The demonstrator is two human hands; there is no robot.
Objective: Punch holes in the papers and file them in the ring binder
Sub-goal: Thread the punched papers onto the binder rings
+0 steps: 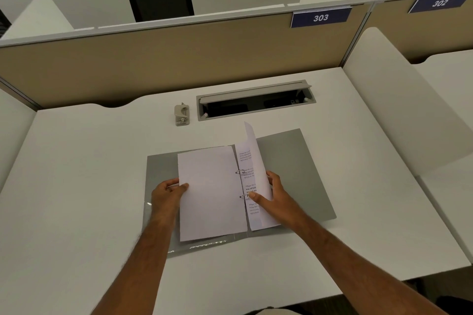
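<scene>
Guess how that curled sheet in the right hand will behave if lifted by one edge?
Probably floppy: the sheet already bows over while the right hand props it up. Likely very light, being a single thin page. It may tear at the punched holes if tugged, since it seems threaded on the binder's rings.

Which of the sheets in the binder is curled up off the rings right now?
The printed sheet right of the rings, held by the right hand. The blank sheet on the left lies flat.

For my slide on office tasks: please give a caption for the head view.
Both hands, left hand and right hand, turn papers on the rings of an open ring binder; hole punch stands behind.
</scene>
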